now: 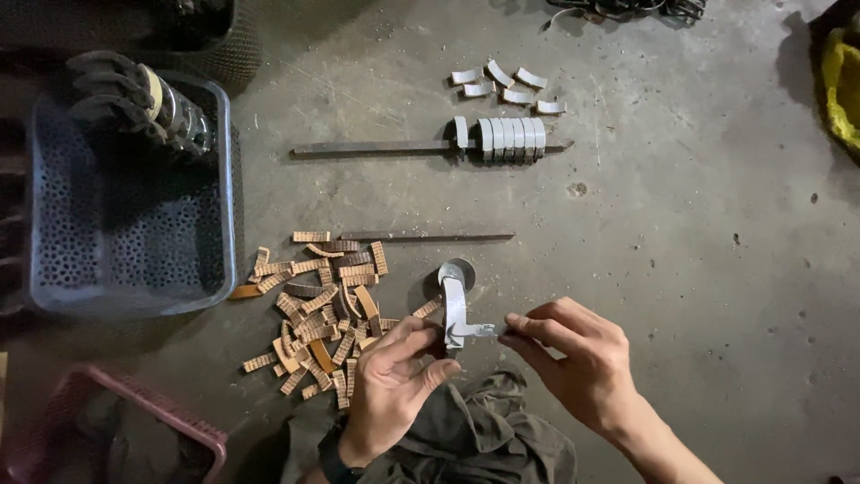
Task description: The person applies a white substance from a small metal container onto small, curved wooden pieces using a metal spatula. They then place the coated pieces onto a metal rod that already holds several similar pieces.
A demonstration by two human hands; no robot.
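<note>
My left hand grips the lower end of a curved grey metal shoe that stands upright on the concrete floor. My right hand pinches the same piece from the right, its fingertips on a small tab near the bottom. Just left of the hands lies a heap of several short brown lining strips. A small round metal disc sits behind the held piece.
A blue perforated plastic crate at left holds several curved metal parts. A row of grey curved pieces rests on a long metal bar, with loose ones behind. A thin rod lies mid-floor. A pink basket sits bottom left.
</note>
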